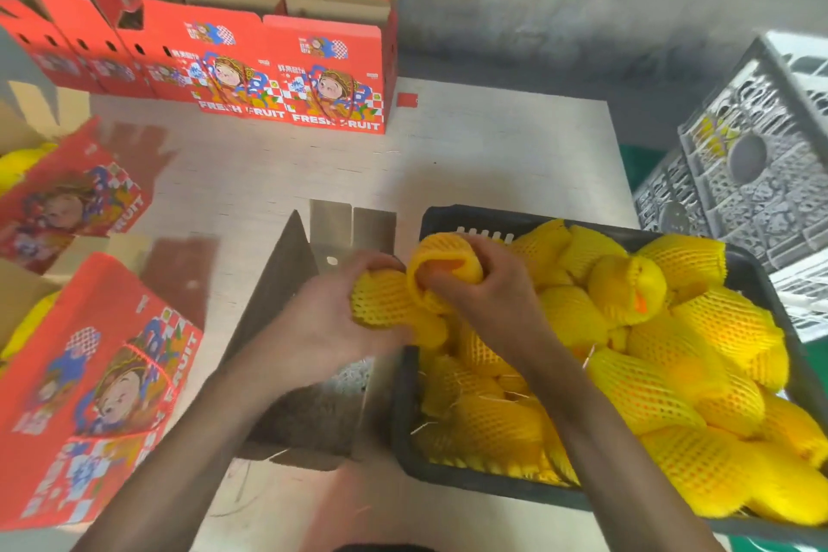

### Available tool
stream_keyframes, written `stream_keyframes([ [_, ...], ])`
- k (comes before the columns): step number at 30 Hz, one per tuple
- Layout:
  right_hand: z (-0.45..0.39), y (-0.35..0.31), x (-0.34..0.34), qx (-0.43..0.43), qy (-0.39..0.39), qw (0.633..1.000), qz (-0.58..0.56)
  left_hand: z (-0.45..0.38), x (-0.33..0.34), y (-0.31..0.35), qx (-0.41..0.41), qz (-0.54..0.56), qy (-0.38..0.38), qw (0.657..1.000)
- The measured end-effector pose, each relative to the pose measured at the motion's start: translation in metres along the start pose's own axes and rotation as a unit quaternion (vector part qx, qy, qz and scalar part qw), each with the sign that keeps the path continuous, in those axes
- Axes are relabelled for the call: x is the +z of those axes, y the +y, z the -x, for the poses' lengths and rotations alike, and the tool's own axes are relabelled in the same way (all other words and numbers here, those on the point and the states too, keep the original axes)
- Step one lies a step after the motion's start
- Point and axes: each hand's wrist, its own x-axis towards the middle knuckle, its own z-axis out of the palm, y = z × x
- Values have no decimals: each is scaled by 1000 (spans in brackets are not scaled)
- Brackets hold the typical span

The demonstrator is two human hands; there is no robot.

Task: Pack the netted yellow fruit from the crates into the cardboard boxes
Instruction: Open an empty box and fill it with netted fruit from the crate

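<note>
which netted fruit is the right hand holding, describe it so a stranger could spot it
Start at the black crate of netted yellow fruit at lower right and go to its far left corner. There the right hand grips one fruit lifted above the pile. Unlike its neighbours, its net gapes open toward the camera, showing orange skin inside.

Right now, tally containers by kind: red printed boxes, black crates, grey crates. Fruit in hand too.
Red printed boxes: at least 7, the far-left row is blurred
Black crate: 1
Grey crates: 2 in view
Netted fruit in hands: 2, left hand, right hand
Total: at least 12
</note>
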Motion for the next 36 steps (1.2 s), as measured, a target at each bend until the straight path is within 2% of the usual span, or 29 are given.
stream_keyframes([
  [2,-23,-8,28,-16,-59,997,44,-3,-14,-26,-40,-30,93,994],
  [4,-48,-10,60,-45,-113,982,143,-16,-14,-51,-81,-129,144,978],
  [6,-74,-6,90,-88,-162,944,275,-40,-5,-75,-137,-268,141,943],
  [9,-96,7,119,-91,-240,866,428,-70,11,-108,-206,-427,72,878],
  [12,-104,25,138,-67,-276,808,516,-84,20,-136,-180,-541,26,821],
  [15,-109,41,159,-51,-276,742,609,-89,21,-159,-90,-646,2,758],
  [17,-112,48,172,-45,-267,707,653,-88,17,-174,-52,-679,-25,732],
  [21,-99,50,192,-77,-248,567,782,-82,23,-207,-51,-677,-73,731],
  [22,-94,50,195,-63,-251,549,795,-81,26,-216,-49,-676,-78,731],
  [23,-91,51,198,-51,-250,546,798,-81,27,-223,-44,-675,-83,731],
  [25,-92,55,202,-45,-252,584,770,-80,27,-231,-35,-658,-79,748],
  [28,-100,63,204,-48,-254,690,676,-79,30,-239,-33,-612,-58,788],
  [30,-105,67,202,-33,-222,747,625,-80,30,-237,-52,-569,-37,820],
  [32,-105,68,199,-14,-203,772,602,-84,29,-232,-64,-542,-19,838],
  [36,-103,71,193,-1,-227,789,571,-84,33,-229,-45,-547,-21,836],
])
